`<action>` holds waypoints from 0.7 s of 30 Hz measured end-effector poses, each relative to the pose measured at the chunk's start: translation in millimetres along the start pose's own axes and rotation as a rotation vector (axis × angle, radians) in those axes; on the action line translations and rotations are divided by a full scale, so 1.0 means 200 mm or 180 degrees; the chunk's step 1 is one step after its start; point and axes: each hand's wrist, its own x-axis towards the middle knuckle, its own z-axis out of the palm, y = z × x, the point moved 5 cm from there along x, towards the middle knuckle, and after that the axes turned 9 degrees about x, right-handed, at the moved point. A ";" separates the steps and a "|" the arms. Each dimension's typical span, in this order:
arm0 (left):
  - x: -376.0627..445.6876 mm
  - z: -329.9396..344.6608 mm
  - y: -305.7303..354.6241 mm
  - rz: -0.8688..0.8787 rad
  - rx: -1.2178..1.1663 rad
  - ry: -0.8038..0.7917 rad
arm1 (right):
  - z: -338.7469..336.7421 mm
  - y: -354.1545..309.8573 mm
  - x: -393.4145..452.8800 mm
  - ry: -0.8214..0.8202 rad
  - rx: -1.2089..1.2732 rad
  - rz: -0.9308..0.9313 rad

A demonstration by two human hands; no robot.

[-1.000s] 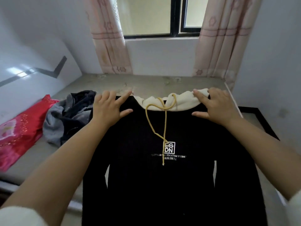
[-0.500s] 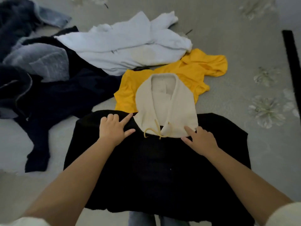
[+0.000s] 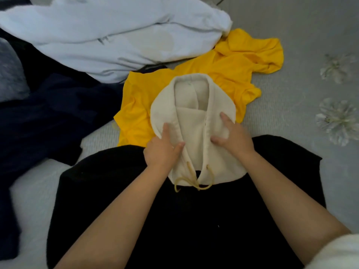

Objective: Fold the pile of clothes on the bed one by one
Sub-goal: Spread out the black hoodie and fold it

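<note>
Since the earlier frame both hands have slid up from the black body of the hoodie [image 3: 194, 220] onto its cream hood [image 3: 192, 117]. The left hand [image 3: 163, 150] lies on the hood's left edge; I cannot tell whether its fingers press flat or pinch the cloth. The right hand [image 3: 231, 135] rests flat on the right side, fingers straight. The hoodie lies spread on the bed [image 3: 303, 98], its hood overlapping a yellow shirt [image 3: 229, 74]. A white garment [image 3: 108, 35] and dark clothes [image 3: 48, 117] lie to the left.
</note>
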 end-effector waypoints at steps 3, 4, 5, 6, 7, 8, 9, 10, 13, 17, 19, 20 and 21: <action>0.00 -0.04 -0.01 -0.0015 -0.0297 0.0233 | -0.03 -0.02 0.00 0.0019 -0.0480 -0.0137; -0.01 -0.08 0.00 0.0077 -0.0291 0.0307 | -0.07 -0.06 -0.01 0.0168 -0.0837 -0.0300; -0.01 -0.12 0.01 0.0175 -0.0247 0.0381 | -0.12 -0.11 -0.01 0.0482 -0.1152 -0.0635; 0.00 -0.18 0.01 0.0235 -0.0227 0.0465 | -0.17 -0.17 -0.02 0.0760 -0.1343 -0.0988; 0.02 -0.25 0.02 0.0300 -0.0232 0.0575 | -0.23 -0.22 -0.03 0.1082 -0.1418 -0.1303; 0.05 -0.33 0.04 0.0422 -0.0262 0.0761 | -0.30 -0.28 -0.03 0.1397 -0.1506 -0.1610; 0.08 -0.43 0.06 0.0598 -0.0236 0.1030 | -0.37 -0.33 -0.01 0.1674 -0.1534 -0.1859; 0.11 -0.53 0.09 0.0763 -0.0179 0.1356 | -0.45 -0.38 0.01 0.1854 -0.1464 -0.2003; 0.22 -0.85 0.15 0.0989 0.0085 0.2308 | -0.70 -0.54 0.09 0.2494 -0.1089 -0.2215; 0.39 -1.02 0.23 0.0733 0.0313 0.1855 | -0.77 -0.64 0.34 0.1750 -0.1127 -0.1413; 0.45 -0.93 0.21 0.0398 0.0590 0.1368 | -0.67 -0.54 0.44 0.1185 -0.1417 -0.0826; 0.45 -0.86 0.20 0.0332 0.0734 0.1218 | -0.62 -0.49 0.44 0.1056 -0.1468 -0.0690; 0.42 -0.79 0.22 0.0386 0.0859 0.1139 | -0.56 -0.42 0.42 0.0936 -0.1461 -0.0614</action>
